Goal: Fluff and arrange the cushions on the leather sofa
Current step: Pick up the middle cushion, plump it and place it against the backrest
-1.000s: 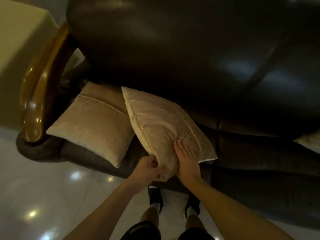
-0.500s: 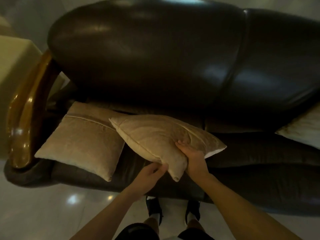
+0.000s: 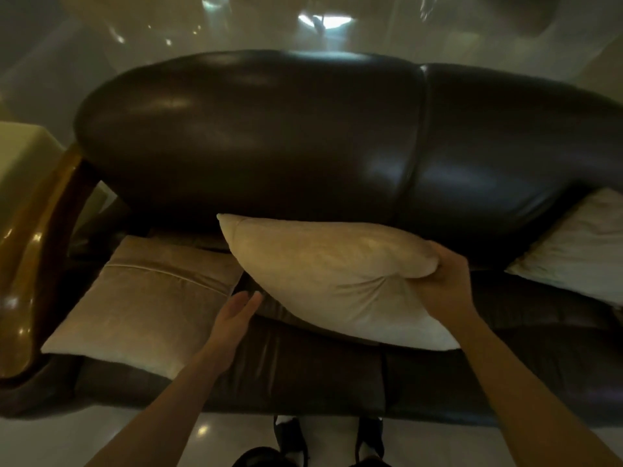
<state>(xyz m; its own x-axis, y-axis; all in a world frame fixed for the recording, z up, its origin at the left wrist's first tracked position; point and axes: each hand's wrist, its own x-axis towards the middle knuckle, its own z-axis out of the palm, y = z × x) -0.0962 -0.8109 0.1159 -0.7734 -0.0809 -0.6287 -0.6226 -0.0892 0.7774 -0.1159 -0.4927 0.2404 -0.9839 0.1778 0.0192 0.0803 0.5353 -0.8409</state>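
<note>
A dark brown leather sofa (image 3: 303, 136) fills the view. My right hand (image 3: 441, 281) grips the right edge of a beige cushion (image 3: 323, 267), which hangs tilted above the middle of the seat. Below the cushion's left end, my left hand (image 3: 236, 313) is open with the fingers apart and holds nothing. A second beige cushion (image 3: 141, 298) lies flat on the left end of the seat, beside the armrest. At the right end a pale cushion (image 3: 580, 244) leans against the backrest, partly cut off by the frame.
A glossy wooden armrest (image 3: 30, 257) curves along the sofa's left side. A pale block-shaped piece of furniture (image 3: 20, 163) stands behind it. Shiny floor tiles (image 3: 67, 439) run in front of the sofa, where my shoes (image 3: 291, 436) stand.
My left hand has let go of the lifted cushion and opened. My right hand has carried the cushion up and to the right, turning it. The view has tilted up.
</note>
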